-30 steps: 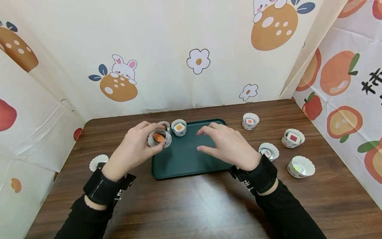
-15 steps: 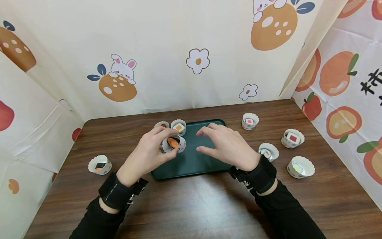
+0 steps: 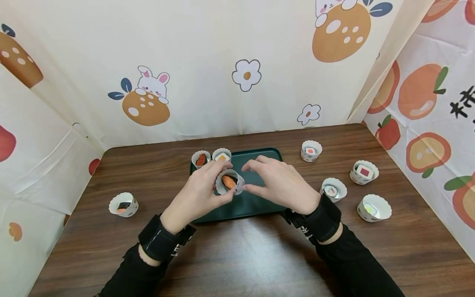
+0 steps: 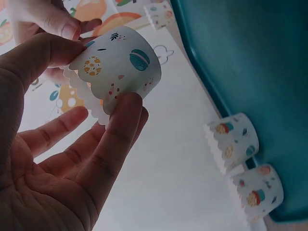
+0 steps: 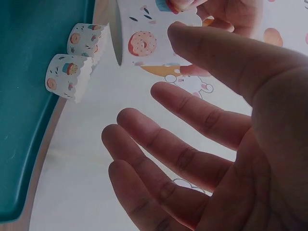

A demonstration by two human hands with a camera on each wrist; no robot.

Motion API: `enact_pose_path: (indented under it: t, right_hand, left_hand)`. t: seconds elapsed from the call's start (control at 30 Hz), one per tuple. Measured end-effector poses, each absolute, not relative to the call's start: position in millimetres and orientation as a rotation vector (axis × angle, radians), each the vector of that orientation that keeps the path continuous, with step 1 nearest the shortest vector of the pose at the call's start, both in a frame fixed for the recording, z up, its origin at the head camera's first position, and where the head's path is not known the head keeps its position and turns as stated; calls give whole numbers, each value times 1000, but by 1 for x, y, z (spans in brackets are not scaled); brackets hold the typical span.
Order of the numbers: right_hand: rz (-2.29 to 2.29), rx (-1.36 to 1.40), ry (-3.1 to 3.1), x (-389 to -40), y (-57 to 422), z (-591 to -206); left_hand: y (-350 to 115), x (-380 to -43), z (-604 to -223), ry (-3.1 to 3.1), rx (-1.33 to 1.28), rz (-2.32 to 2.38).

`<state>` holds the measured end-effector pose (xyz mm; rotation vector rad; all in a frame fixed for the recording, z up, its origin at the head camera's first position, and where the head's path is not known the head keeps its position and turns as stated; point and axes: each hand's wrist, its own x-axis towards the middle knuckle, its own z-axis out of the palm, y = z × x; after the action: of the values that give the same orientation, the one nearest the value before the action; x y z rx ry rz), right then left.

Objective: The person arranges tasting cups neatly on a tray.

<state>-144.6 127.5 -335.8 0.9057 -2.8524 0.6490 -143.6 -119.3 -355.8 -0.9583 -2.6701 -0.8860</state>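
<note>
My left hand (image 3: 200, 194) pinches a white patterned paper baking cup (image 4: 118, 57) between thumb and fingers, above the dark green tray (image 3: 256, 206). Inside that cup lies an orange-topped sushi piece (image 3: 228, 181) with a black band. On the other side, my right hand (image 3: 280, 183) has relaxed, spread fingers and grips nothing; its thumb tip is right beside the held cup. At the tray's back left corner, two more cups stand side by side. The outer cup (image 3: 194, 158) has a red-topped sushi piece, and its neighbour (image 3: 228, 153) a white and yellow one.
Several cups with sushi pieces stand on the wooden table (image 3: 237, 260) to the right, among them a back cup (image 3: 310, 157) and a front cup (image 3: 378, 218). Another cup (image 3: 131, 211) stands alone at the left. Printed cloth (image 3: 208, 82) hangs behind the table.
My left hand has carried the cup with the orange-topped sushi rightward over the tray, away from the two back cups, toward my right hand. The right hand has barely moved.
</note>
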Motion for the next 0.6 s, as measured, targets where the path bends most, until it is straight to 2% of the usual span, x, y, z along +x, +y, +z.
enact_pose_path:
  t: [0.3, 0.6]
  right_hand:
    - [702, 934, -2857, -145, 126, -338]
    - [942, 1056, -2865, -154, 125, -337]
  left_hand:
    - [-113, -145, -365, -2634, -1001, -947]
    - [-113, -147, -371, -2627, -1006, -1053]
